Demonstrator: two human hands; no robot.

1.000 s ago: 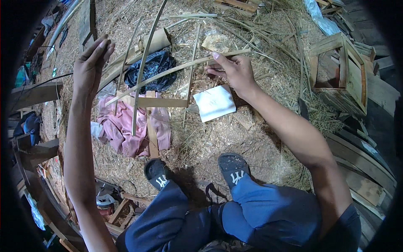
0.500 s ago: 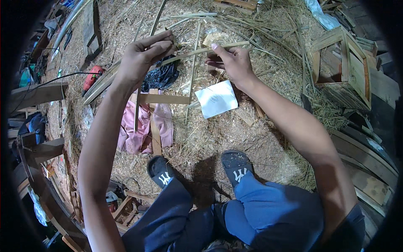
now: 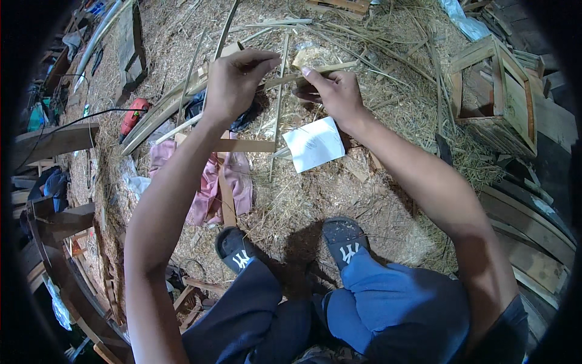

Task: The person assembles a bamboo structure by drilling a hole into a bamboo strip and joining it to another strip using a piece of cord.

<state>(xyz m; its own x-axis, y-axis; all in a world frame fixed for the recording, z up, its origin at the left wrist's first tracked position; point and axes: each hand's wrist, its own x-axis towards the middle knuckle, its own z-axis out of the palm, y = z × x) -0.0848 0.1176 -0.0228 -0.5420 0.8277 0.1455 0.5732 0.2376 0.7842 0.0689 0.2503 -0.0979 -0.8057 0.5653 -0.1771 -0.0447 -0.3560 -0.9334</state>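
Observation:
A long thin wooden strip (image 3: 345, 65) crosses in front of me at a slant. My right hand (image 3: 341, 97) is closed on it close to its right end, thumb on top. Over the strip's middle is my left hand (image 3: 236, 82), its thumb and fingers drawn together and pointing right; whether anything is between them is hidden. The strip's left part (image 3: 179, 130) reappears beyond my left wrist. Below my right hand lies a white paper sheet (image 3: 314, 145) with a faint pencil drawing. A flat wooden slat (image 3: 247, 145) rests on the ground beside it.
Pink cloth (image 3: 239, 182) with another slat (image 3: 227, 197) lies ahead of my left foot. A red power tool (image 3: 133, 118) with a black cable is at left. Right stands a wooden frame box (image 3: 494, 91). Shavings and straw cover the ground; loose strips (image 3: 282, 23) lie at the far side.
My left hand has moved right along the strip, closer to my right hand, its fingers drawn together. My right hand has hardly moved and keeps hold of the strip.

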